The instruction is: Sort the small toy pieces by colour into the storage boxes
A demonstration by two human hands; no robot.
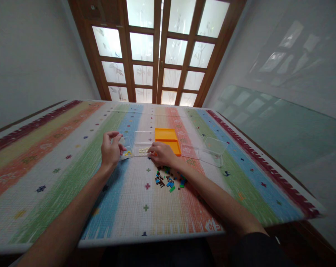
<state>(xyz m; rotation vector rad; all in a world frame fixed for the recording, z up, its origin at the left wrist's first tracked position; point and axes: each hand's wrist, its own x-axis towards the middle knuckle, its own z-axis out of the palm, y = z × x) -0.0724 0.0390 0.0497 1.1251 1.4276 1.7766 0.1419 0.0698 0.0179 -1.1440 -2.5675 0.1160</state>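
Observation:
My left hand [111,149] is raised beside a small clear plastic box [126,142] that has a few yellow pieces [127,153] in it. Its fingers are loosely bent and apart, with nothing visible between them. My right hand [162,152] reaches into the right end of another clear box [137,152], where small white pieces [142,150] lie in rows. Its fingertips are bunched together and pointing down; whatever they pinch is too small to make out. Below that hand a loose pile of small building bricks [169,182], blue, green and brown, lies on the tablecloth.
An open orange case [165,134] lies behind my right hand. To the right are a clear tray [190,151] and another clear box with its lid raised [216,145]. A striped cloth [134,207] covers the table; a glass-paned wooden door [157,55] stands beyond.

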